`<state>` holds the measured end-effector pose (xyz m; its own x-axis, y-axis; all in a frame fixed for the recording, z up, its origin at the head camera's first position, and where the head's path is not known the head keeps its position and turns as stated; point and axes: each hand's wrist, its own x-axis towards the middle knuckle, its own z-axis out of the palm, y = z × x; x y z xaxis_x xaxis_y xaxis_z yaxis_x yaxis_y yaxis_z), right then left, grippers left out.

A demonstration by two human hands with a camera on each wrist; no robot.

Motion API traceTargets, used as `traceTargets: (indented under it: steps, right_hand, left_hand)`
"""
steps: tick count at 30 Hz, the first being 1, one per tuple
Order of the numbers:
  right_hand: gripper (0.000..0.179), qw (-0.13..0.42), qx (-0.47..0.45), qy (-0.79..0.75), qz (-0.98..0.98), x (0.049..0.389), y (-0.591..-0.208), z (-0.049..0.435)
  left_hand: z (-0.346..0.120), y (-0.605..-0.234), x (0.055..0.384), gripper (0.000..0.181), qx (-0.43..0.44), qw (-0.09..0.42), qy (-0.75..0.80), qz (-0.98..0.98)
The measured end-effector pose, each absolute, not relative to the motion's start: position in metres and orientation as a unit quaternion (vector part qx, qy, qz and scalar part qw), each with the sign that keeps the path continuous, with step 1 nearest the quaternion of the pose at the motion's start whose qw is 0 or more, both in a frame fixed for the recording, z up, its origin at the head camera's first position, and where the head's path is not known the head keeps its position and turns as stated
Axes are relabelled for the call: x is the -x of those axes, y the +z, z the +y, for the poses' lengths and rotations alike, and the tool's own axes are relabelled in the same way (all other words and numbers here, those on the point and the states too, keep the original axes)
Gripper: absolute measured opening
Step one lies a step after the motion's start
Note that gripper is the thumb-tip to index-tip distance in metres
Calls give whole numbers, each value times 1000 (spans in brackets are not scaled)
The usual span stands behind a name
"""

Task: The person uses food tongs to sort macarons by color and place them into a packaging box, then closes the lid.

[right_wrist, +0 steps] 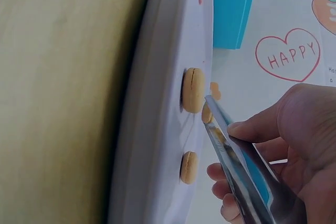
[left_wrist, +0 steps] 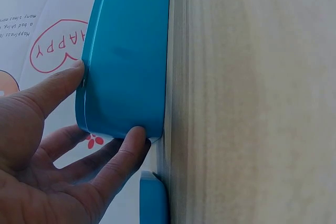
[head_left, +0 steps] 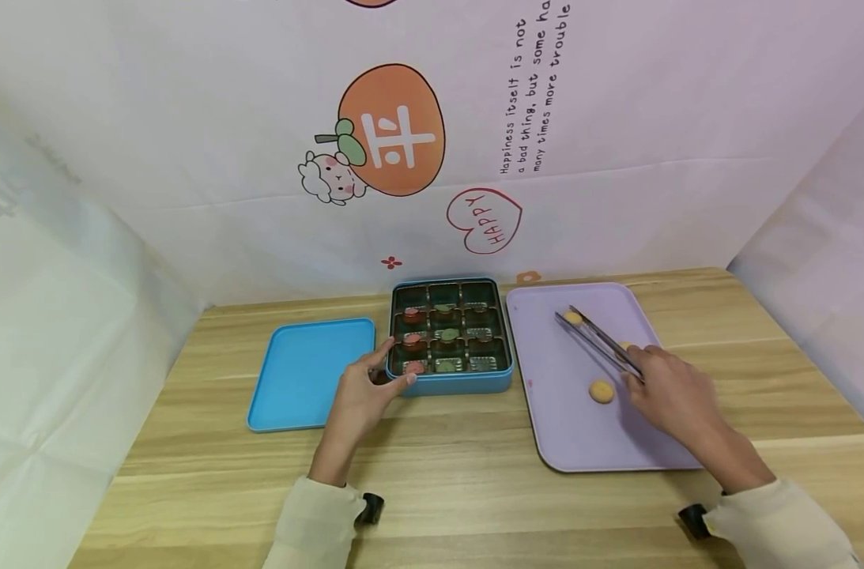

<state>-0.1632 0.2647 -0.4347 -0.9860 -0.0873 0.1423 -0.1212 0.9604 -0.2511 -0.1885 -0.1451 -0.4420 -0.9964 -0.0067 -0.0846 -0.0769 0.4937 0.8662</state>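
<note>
My right hand point(head_left: 673, 395) holds metal tongs point(head_left: 602, 345) over a light purple tray point(head_left: 567, 431). The tong tips stand either side of a yellow macaron point(head_left: 573, 318) at the tray's far part; whether they squeeze it I cannot tell. A second yellow macaron point(head_left: 601, 391) lies nearer, and a third point(head_left: 625, 346) is partly hidden by the tongs. My left hand point(head_left: 364, 399) grips the left front corner of a blue tin point(head_left: 460, 385), thumb on its rim and fingers against its side. Inside, pink macarons point(head_left: 413, 367) fill the left column and green macarons point(head_left: 449, 335) the middle one.
A blue lid point(head_left: 314, 371) lies flat left of the tin. The wooden table point(head_left: 460, 490) meets a white printed cloth point(head_left: 261, 237) behind. The tray stands close to the tin's right side.
</note>
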Motion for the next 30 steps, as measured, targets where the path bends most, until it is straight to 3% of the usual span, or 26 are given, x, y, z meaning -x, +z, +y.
traceTargets:
  steps: [30]
  right_hand:
    - [36, 165, -150, 137, -965, 133, -396, 223]
  left_hand:
    - [-145, -443, 189, 73, 27, 37, 500, 865]
